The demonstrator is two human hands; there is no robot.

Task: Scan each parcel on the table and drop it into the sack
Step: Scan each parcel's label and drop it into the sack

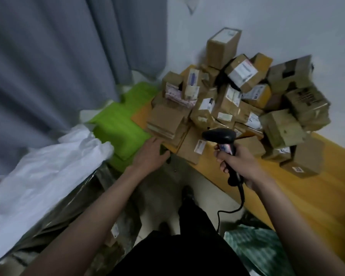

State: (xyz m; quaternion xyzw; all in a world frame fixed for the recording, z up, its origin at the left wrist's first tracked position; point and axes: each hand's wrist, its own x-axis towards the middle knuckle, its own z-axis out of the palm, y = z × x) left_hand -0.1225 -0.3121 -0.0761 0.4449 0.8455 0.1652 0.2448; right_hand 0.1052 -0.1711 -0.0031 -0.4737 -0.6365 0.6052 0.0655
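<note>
Right hand (234,159) is wrapped around the grip of a black barcode scanner (220,136), its fingers curled tight on the handle so that the scanner's head points out toward the heap of parcels (237,96). A black cable (234,208) trails from the handle down past the person's leg. Held this way, the scanner looks ready to read whichever label is turned toward it.

Left hand (149,154) holds nothing: its fingers are stretched out and relaxed, reaching toward the near corner of the desk (317,196), just beside a stack of flat cardboard parcels (167,121) at the near left of the pile. Whether the fingertips touch that stack cannot be told through the blur. My guess is that this hand is going for the next parcel, since the other is busy with the scanner.

Many small brown boxes, most with white labels, are heaped on the yellow desk against the wall, so much of the work seems left to do. To the left, a white woven sack (48,166) sits near the person, within easy reach of the free hand for dropping. A green sack (120,120) lies between it and the desk. Grey curtains (48,66) hang behind.
</note>
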